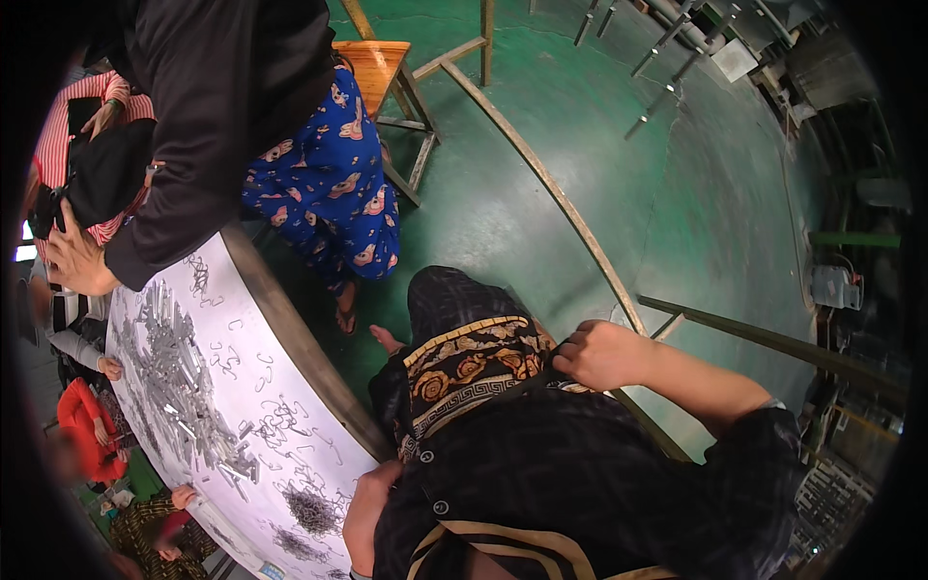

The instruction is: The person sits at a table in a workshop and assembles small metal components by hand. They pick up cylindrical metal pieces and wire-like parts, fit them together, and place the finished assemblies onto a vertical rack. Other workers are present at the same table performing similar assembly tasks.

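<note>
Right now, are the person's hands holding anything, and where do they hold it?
The right hand grips the dark patterned shirt by its cloth near the hip. The left hand rests at the shirt's front edge; whether it grips cannot be told.

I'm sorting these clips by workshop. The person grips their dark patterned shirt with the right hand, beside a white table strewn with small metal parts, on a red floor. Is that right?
Not quite: the floor is green, not red, as the head view shows. The rest holds: the right hand grips the dark patterned shirt, beside the white table strewn with small metal parts.
</note>
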